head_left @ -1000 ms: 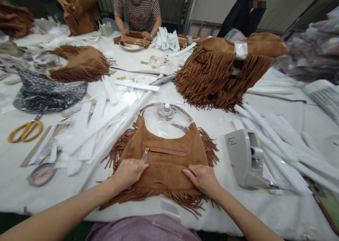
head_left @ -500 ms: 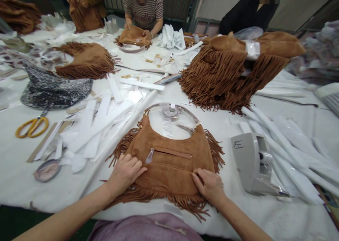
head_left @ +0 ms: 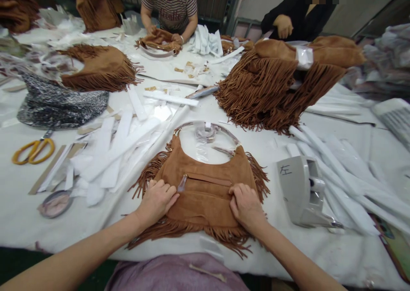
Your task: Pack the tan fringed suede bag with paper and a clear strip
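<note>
A tan suede fringed bag [head_left: 205,193] lies flat on the white table [head_left: 19,214] in front of me, its plastic-wrapped ring handle [head_left: 208,131] pointing away. My left hand [head_left: 156,199] rests on the bag's left side by the zip pull [head_left: 182,183], fingers curled onto the suede. My right hand [head_left: 245,205] presses on the right end of the zip pocket, fingers bent and pinching the suede.
A grey tape dispenser [head_left: 299,190] stands right of the bag. White paper strips [head_left: 118,141] and yellow scissors [head_left: 32,148] lie to the left. A pile of fringed bags [head_left: 278,82] sits behind. Other people work at the far side.
Both my hands have slid up the bag from its lower fringe edge to the zip line. The bag has stayed in place.
</note>
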`<state>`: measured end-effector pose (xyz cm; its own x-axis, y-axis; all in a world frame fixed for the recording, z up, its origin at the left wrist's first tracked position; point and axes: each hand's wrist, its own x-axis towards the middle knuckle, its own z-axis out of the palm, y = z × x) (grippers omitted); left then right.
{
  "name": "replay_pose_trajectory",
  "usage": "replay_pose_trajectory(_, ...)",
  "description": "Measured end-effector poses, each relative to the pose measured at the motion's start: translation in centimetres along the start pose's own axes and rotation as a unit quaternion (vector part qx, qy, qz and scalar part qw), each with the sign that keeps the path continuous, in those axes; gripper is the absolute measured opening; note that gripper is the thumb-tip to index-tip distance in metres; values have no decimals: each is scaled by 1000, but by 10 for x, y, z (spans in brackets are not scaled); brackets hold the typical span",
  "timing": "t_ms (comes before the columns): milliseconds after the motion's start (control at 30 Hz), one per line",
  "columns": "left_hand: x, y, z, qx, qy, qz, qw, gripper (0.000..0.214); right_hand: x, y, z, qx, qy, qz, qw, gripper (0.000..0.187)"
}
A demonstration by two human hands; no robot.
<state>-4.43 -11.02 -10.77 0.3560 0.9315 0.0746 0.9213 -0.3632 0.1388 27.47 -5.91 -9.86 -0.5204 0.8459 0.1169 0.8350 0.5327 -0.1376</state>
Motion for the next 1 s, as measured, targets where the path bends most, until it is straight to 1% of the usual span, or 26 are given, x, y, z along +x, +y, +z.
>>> replay_pose_trajectory(100, -3, 3, -9, 20, -18, -9, 1000, 22, 13, 1, -1, -28, -36, -57, 997, 13)
replay_pose_trajectory(133, -2, 5, -13, 24, -20, -5, 999, 20, 15, 3, 0, -34, -44, -69, 996, 14)
replay_pose_trajectory(167, 0, 8, -18, 23, -19, 11, 999, 18, 16, 4, 1, -39, -49, -78, 995, 15)
replay_pose_trajectory(200, 5, 12, -22, 15, -18, 44, 999, 20, 17, 5, 2, -44, -52, -83, 994, 16)
replay_pose_trajectory(233, 11, 16, -26, 0, -19, 96, 995, 28, 17, 6, 3, -48, -54, -86, 994, 16)
replay_pose_trajectory(267, 18, 21, -29, -21, -27, 161, 986, 36, 16, 6, 3, -51, -53, -88, 993, 16)
replay_pose_trajectory(333, 33, 31, -30, -63, -59, 290, 953, 44, 16, 6, 4, -56, -51, -89, 993, 16)
replay_pose_trajectory(367, 40, 35, -28, -77, -79, 333, 937, 46, 15, 5, 4, -56, -50, -89, 993, 15)
replay_pose_trajectory(400, 45, 38, -24, -85, -98, 356, 925, 46, 15, 5, 3, -54, -50, -88, 993, 15)
replay_pose_trajectory(433, 49, 40, -19, -90, -112, 363, 921, 47, 15, 5, 3, -51, -50, -86, 994, 14)
replay_pose_trajectory(467, 50, 41, -13, -93, -118, 356, 922, 47, 14, 5, 3, -46, -49, -84, 994, 13)
replay_pose_trajectory(567, 48, 42, 3, -93, -113, 323, 935, 48, 14, 8, 4, -17, -42, -83, 995, 12)
replay_pose_trajectory(633, 47, 41, 9, -91, -112, 316, 938, 49, 14, 12, 6, 10, -36, -83, 996, 14)
replay_pose_trajectory(767, 52, 44, 8, -93, -122, 317, 936, 53, 15, 18, 11, 49, -24, -81, 995, 15)
replay_pose_trajectory(833, 54, 45, 7, -95, -123, 314, 937, 55, 15, 19, 14, 60, -7, -82, 995, 15)
replay_pose_trajectory(933, 54, 46, 7, -92, -126, 317, 935, 61, 12, 15, 13, 57, 33, -70, 995, 16)
replay_pose_trajectory(1000, 53, 45, 8, -92, -135, 329, 930, 72, 6, 6, 6, 52, 61, -56, 995, 17)
